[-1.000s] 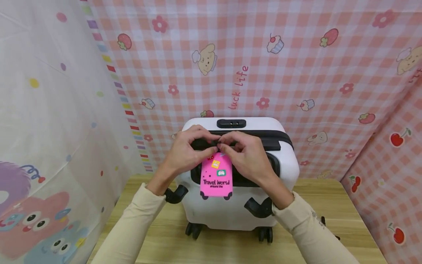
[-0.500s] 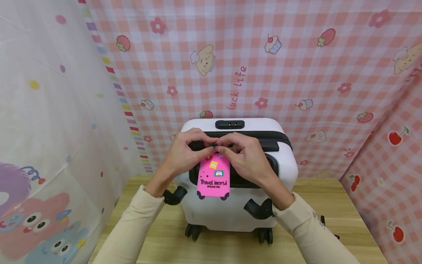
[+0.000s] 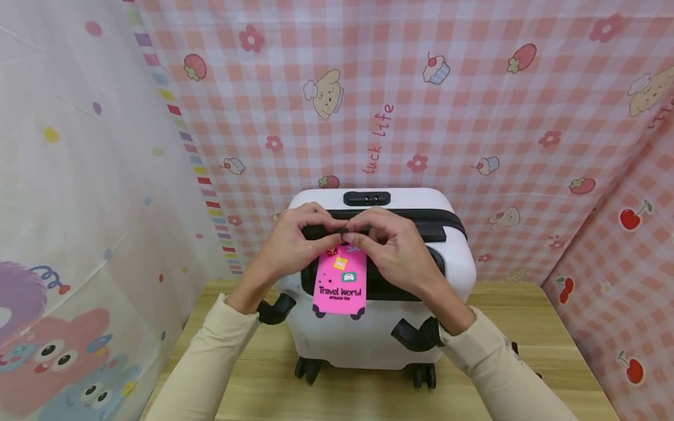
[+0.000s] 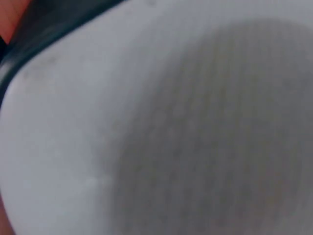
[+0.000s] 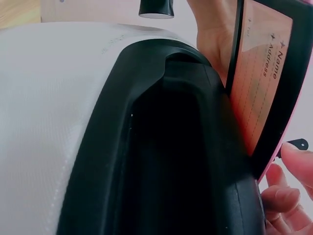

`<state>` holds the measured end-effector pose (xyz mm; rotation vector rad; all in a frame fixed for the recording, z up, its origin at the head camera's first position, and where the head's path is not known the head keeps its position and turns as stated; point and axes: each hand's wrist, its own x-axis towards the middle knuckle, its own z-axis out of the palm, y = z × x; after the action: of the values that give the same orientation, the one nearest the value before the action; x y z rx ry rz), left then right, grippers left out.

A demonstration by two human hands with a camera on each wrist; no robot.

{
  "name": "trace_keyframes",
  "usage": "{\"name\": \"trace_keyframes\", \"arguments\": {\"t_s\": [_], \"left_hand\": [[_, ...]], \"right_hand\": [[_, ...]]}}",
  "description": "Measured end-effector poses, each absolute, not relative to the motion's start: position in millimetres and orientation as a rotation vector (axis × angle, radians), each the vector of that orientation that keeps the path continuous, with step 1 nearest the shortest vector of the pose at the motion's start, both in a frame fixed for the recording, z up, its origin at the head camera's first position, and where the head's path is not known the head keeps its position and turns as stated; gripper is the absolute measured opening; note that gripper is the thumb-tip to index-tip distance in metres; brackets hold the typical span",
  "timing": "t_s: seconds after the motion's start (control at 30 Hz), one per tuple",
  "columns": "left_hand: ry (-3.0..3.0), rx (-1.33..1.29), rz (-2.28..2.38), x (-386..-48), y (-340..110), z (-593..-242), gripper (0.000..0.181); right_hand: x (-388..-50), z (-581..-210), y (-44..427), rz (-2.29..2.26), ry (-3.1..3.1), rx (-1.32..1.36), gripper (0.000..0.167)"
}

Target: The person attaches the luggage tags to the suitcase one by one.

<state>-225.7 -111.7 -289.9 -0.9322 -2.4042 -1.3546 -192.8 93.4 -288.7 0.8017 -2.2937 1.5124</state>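
Observation:
A pink luggage tag [image 3: 339, 283] lettered "Travel World" hangs upright in front of the white suitcase [image 3: 368, 345]. Both hands meet at its top. My left hand [image 3: 302, 237] and my right hand [image 3: 392, 245] pinch there with thumbs and forefingers, near the black suitcase handle [image 3: 429, 231]. The fingertips mostly hide what lies between them. In the right wrist view, the luggage tag's back [image 5: 264, 73] shows a name and address card, and a small black strap end [image 5: 297, 144] with a hole sticks out by the fingers. The left wrist view is mostly blurred suitcase shell [image 4: 58, 137].
The suitcase stands on black wheels [image 3: 308, 369] on a wooden table [image 3: 263, 392]. A combination lock [image 3: 367, 199] sits on its top. Beside the right sleeve [image 3: 487, 351] lies a small black object [image 3: 515, 348], partly hidden. Patterned curtains [image 3: 463, 105] hang behind and at both sides.
The luggage tag and both hands have shifted slightly left in the head view, mostly along with a small camera shift. Both hands keep their pinch at the luggage tag's top.

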Motion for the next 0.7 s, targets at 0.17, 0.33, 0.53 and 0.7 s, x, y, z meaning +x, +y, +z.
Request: {"name": "trace_keyframes", "arguments": {"t_s": [0.17, 0.33, 0.53, 0.7], "left_hand": [[-2.428, -0.932, -1.343, -225.2, -111.7, -288.4, 0.023], [-2.403, -0.946, -1.300, -225.4, -113.1, -290.3, 0.022], [-2.374, -0.936, -1.333, -227.0, -113.6, -293.6, 0.020], [-2.378, -0.939, -1.362, -227.6, -113.5, -295.1, 0.024]], "right_hand": [[-190.8, -287.4, 94.3, 1.582, -2.302, 0.768, 0.011], [-192.9, -286.7, 94.7, 1.648, -2.291, 0.751, 0.019], [-195.3, -285.0, 93.6, 1.711, -2.328, 0.704, 0.015], [-196.3, -286.1, 92.4, 1.698, -2.343, 0.676, 0.012]]}}
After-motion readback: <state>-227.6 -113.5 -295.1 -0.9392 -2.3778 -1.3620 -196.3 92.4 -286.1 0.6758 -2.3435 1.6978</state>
